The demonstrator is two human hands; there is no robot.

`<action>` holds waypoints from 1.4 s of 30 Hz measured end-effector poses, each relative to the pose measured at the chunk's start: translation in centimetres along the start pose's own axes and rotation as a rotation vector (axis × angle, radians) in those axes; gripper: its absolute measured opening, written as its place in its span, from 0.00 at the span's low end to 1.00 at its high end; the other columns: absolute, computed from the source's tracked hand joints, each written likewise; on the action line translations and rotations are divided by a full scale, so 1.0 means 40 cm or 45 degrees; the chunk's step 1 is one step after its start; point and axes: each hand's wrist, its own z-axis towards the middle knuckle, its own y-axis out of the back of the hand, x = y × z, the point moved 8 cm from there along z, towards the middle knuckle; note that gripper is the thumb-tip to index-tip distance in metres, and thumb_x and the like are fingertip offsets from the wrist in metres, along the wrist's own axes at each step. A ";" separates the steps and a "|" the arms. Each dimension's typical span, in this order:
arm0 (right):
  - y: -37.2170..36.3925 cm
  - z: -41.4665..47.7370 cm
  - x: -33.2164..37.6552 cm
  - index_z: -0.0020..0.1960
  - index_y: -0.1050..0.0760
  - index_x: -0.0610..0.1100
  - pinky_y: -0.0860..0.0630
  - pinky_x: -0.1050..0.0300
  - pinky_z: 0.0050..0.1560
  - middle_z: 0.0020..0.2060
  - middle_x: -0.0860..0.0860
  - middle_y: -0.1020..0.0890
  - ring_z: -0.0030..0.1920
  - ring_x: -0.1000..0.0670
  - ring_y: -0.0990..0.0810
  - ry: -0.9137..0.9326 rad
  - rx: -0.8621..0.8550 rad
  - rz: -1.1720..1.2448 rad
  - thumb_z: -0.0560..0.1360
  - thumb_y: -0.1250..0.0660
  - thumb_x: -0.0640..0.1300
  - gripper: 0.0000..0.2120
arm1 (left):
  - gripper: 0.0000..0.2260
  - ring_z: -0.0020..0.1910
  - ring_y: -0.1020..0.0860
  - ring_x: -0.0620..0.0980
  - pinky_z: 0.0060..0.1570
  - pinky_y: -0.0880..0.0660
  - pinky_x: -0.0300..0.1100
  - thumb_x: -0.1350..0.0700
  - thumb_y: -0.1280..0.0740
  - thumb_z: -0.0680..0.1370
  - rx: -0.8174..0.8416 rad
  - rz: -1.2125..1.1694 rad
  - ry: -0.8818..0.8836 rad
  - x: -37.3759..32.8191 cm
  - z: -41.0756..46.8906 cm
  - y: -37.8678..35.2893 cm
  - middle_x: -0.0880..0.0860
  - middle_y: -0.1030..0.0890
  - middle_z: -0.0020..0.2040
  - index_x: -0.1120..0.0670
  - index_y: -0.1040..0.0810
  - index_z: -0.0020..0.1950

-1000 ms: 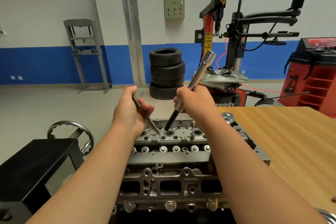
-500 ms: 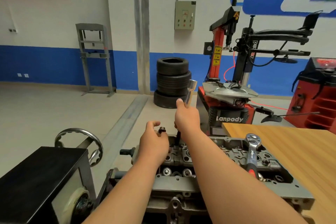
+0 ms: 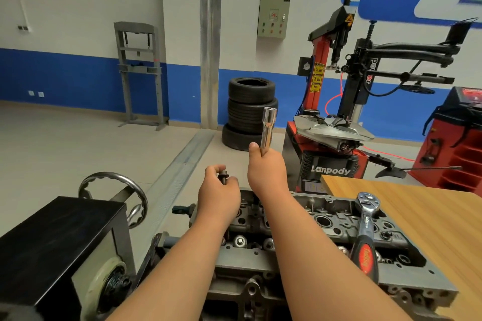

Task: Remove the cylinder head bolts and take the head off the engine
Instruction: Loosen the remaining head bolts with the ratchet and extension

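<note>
The grey cylinder head (image 3: 326, 227) lies on the engine in front of me, its top full of bolt holes and valve parts. My left hand (image 3: 217, 194) holds a dark head bolt (image 3: 223, 176) upright over the head's far left end, the bolt's flanged top sticking out above my fingers. My right hand (image 3: 266, 172) grips a long chrome socket (image 3: 268, 125) that points straight up; what hangs below my fist is hidden. A ratchet wrench (image 3: 365, 232) with a red and black grip lies on the head's right side.
A wooden tabletop (image 3: 430, 221) borders the engine on the right. A black engine stand box (image 3: 52, 247) with a chrome handwheel (image 3: 114, 190) is on the left. Stacked tyres (image 3: 250, 112), a tyre changer (image 3: 339, 122) and a red machine (image 3: 461, 143) stand beyond.
Both hands have lifted away from the head's bolt holes. The left hand has raised a bolt out, the socket has swung from tilted to upright, and my view has shifted up and left.
</note>
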 end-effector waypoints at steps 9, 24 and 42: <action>0.021 0.004 -0.041 0.37 0.32 0.44 0.28 0.54 0.34 0.28 0.49 0.29 0.30 0.48 0.28 -0.119 0.004 0.308 0.80 0.41 0.53 0.18 | 0.08 0.38 0.24 0.45 0.27 0.35 0.35 0.55 0.36 0.78 0.025 0.147 0.053 -0.001 -0.008 -0.013 0.47 0.22 0.46 0.48 0.26 0.56; 0.001 -0.012 0.003 0.33 0.36 0.46 0.39 0.59 0.27 0.26 0.52 0.32 0.27 0.53 0.35 0.028 0.014 0.058 0.82 0.42 0.51 0.20 | 0.05 0.40 0.24 0.43 0.35 0.32 0.37 0.54 0.36 0.77 0.110 0.184 -0.010 -0.013 0.031 -0.016 0.47 0.20 0.42 0.50 0.22 0.43; 0.018 0.008 0.062 0.45 0.30 0.47 0.34 0.60 0.35 0.33 0.54 0.27 0.34 0.55 0.29 0.148 -0.086 0.296 0.80 0.40 0.48 0.07 | 0.03 0.39 0.23 0.44 0.32 0.33 0.37 0.54 0.36 0.78 0.164 0.217 -0.080 -0.007 0.010 -0.021 0.47 0.20 0.43 0.47 0.23 0.46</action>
